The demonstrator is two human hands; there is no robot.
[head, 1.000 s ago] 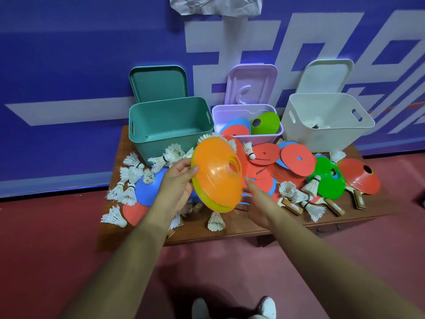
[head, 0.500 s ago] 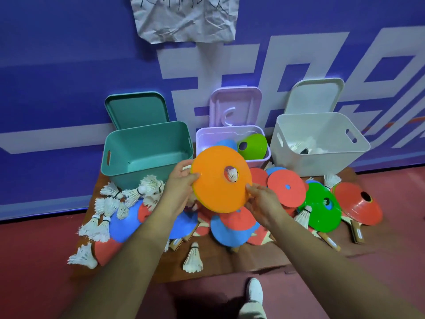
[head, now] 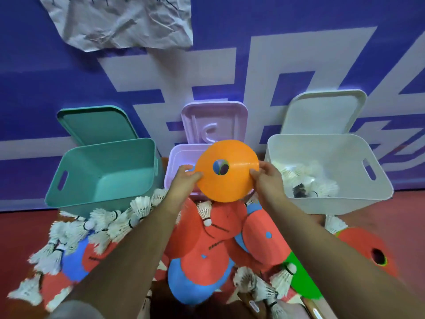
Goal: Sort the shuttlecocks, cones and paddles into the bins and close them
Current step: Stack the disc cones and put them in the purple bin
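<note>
Right now I hold the orange cone [head: 226,178] up over the lilac bin [head: 176,161], which stands at 12 o'clock from me between the other two bins. My left hand [head: 186,181] pinches the cone's rim at 9 o'clock, thumb on the near face and the other fingers curled behind it. My right hand [head: 268,184] pinches the rim at 3 o'clock in the same way. The lilac lid [head: 213,120] leans upright against the wall [head: 34,88] behind its bin. At 10 o'clock the teal bin [head: 103,173] stands open, with the teal lid [head: 96,124] propped behind it. At 2 o'clock the white bin [head: 326,155] holds a heap of shuttlecocks [head: 322,186]. Under my forearms, at 6 o'clock, red and blue paddles [head: 213,240] overlap in a pile. Loose shuttlecocks [head: 115,223] spread from 7 to 9 o'clock, just in front of the teal bin. A red cone [head: 365,247] lies at 4 o'clock, near a green cone [head: 301,282].
</note>
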